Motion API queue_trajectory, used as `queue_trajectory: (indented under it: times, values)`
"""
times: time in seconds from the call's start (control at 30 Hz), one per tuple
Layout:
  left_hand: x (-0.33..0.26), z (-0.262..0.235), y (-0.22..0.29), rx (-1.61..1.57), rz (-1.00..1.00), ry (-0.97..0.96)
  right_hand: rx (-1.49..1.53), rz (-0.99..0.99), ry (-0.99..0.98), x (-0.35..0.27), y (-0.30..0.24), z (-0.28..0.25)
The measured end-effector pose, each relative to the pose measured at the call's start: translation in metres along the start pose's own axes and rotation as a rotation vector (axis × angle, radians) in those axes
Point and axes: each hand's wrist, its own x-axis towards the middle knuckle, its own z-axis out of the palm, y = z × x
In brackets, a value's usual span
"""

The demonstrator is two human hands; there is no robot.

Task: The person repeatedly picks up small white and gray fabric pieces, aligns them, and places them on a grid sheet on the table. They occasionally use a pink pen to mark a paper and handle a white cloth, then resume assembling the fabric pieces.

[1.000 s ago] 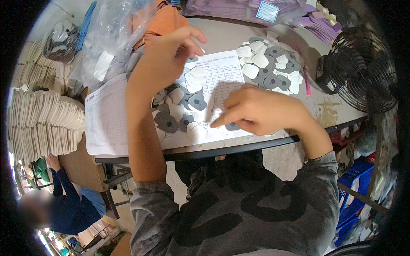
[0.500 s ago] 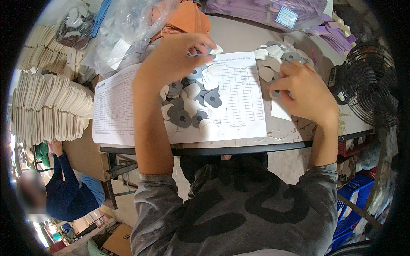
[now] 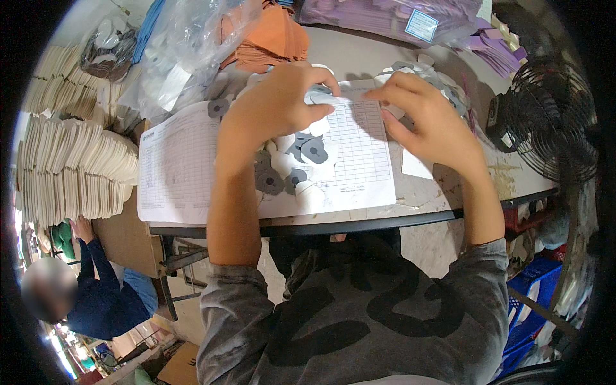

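Note:
Small flat cut-outs, some white and some grey with a dark hole, lie in a loose pile [image 3: 298, 154] on printed sheets. Over the far part of that pile, my left hand [image 3: 282, 106] has its thumb and forefinger apart and curved. Grey and white pieces [image 3: 319, 97] show in the gap between them; the other fingers are hidden. My right hand [image 3: 427, 119] hovers by the right edge of the printed form [image 3: 362, 154], fingers spread and thumb apart. Behind it sits a second pile of grey and white cut-outs [image 3: 454, 96], partly covered by the hand.
Orange sheets [image 3: 273, 38] and clear plastic bags [image 3: 176, 61] lie at the far left. A bag of purple pieces [image 3: 385, 16] is at the back. A black fan [image 3: 552, 122] stands right. Stacked cream sheets [image 3: 70, 167] and a co-worker in dark blue [image 3: 96, 301] are at left.
My left hand has come lower and to the right over the near pile. My right hand has moved left from the second pile, its fingers opening out.

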Motion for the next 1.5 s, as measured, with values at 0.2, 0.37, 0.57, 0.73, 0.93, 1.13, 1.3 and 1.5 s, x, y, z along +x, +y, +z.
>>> queue_trajectory:
  times: [0.2,0.37,0.57,0.73,0.93,1.13,1.3,1.5]
  values:
    - [0.009,-0.004,0.010,-0.353,-0.103,-0.053,0.209,0.121,0.197,0.006,-0.005,0.016]
    - [0.020,0.012,0.020,-0.719,-0.082,0.049,0.282,0.220,0.229,0.008,-0.007,0.027]
    - [0.022,0.008,0.026,-0.666,-0.169,0.098,0.444,0.350,0.312,0.009,-0.001,0.027]
    - [0.024,0.014,0.025,-0.676,-0.189,0.154,0.451,0.299,0.280,0.006,-0.001,0.026]
    - [0.025,0.018,0.016,-0.690,-0.144,0.150,0.427,0.343,0.264,0.006,0.004,0.019]
    - [0.018,0.008,0.006,-0.476,-0.113,0.231,0.098,0.404,0.127,-0.003,0.018,-0.006]
    - [0.014,-0.001,-0.001,-0.390,-0.128,0.233,-0.198,0.189,0.232,0.002,0.023,-0.004]
    - [0.015,0.005,0.014,-0.577,-0.219,-0.009,0.207,0.171,0.203,0.007,-0.004,0.022]
